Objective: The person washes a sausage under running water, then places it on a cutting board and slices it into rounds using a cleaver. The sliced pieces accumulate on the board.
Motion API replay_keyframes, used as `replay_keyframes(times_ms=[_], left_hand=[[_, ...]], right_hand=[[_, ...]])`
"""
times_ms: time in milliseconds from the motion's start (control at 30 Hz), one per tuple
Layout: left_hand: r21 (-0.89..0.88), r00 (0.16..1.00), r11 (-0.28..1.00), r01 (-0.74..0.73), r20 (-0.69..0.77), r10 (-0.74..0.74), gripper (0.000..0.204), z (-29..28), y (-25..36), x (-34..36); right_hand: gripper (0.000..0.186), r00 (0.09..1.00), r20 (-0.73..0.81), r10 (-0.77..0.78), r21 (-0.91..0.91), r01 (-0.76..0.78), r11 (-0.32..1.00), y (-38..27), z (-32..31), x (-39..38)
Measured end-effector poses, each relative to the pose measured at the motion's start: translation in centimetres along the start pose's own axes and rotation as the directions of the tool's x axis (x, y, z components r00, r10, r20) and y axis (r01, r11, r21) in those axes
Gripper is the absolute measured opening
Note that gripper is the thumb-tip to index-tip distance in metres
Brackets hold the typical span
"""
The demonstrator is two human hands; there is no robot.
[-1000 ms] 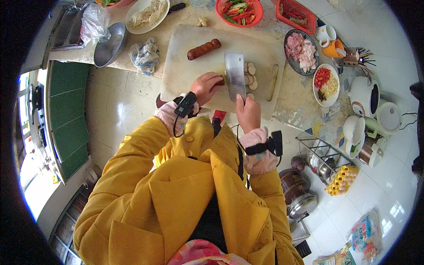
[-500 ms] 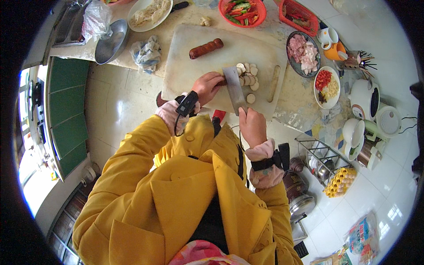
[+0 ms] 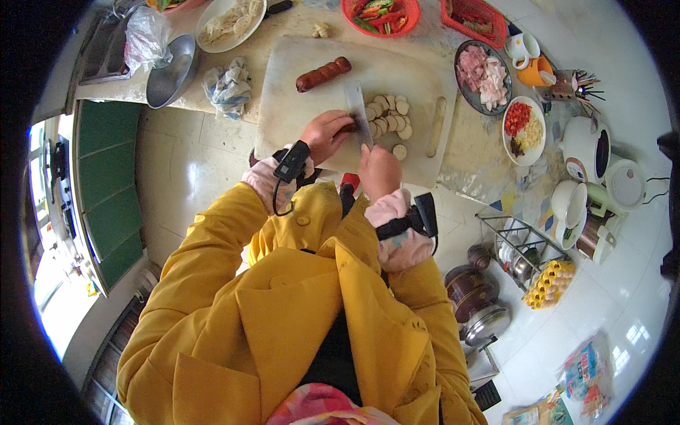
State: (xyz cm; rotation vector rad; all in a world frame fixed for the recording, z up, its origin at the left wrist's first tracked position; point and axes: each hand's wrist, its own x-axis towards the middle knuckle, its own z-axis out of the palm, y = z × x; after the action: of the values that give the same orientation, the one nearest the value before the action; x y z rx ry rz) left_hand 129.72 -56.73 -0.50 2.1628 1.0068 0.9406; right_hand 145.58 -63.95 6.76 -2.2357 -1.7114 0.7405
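Dark-red sausage (image 3: 347, 128) is lying on the cutting board (image 3: 289, 106), the left hand (image 3: 325, 136) holding it with curled fingers. The right hand (image 3: 380, 171) is gripping a knife (image 3: 359, 113) just beside it, pale slices (image 3: 387, 115) lying to the right.

Cleaver (image 3: 359, 115): seemingly edge-down | brown sausage piece (image 3: 348, 128): left of it | pale slices (image 3: 392, 123): clustered right

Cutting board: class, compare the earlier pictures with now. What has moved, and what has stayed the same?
The right hand and its cleaver have moved left, toward the left hand; the cleaver shows narrower, with more pale slices visible to its right. Nothing was newly grasped or released. The left hand stays on its brown piece; the sausage lies unmoved on the board.
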Motion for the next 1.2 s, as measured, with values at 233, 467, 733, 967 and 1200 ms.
replay_keyframes(times_ms=[233,467,733,967,1200], left_hand=[[0.052,0.998,0.997,0.058,0.029,-0.06,0.033,-0.2,0.8,-0.6],[0.066,0.999,0.997,0.027,-0.043,-0.024,0.034,-0.4,1.2,-0.4],[0.009,0.999,0.999,0.046,-0.028,-0.045,0.035,-0.6,1.6,0.0],[0.003,0.999,1.0,0.024,-0.034,-0.024,0.035,-0.5,1.2,0.2],[-0.016,0.999,0.999,0.039,0.007,-0.039,0.038,-0.8,0.7,0.2]], right_hand=[[0.044,0.989,-0.143,0.037,0.213,-0.006,0.977,1.8,0.7,1.6],[0.042,0.987,-0.112,-0.116,0.118,0.13,0.984,3.3,-2.7,-1.8],[0.041,0.997,0.01,-0.073,0.049,0.072,0.996,2.2,-4.8,-3.6],[0.04,0.996,0.031,-0.081,0.033,0.08,0.996,2.1,-4.9,-3.6],[0.038,0.995,0.024,-0.1,-0.02,0.1,0.995,1.2,-3.3,-1.7]])
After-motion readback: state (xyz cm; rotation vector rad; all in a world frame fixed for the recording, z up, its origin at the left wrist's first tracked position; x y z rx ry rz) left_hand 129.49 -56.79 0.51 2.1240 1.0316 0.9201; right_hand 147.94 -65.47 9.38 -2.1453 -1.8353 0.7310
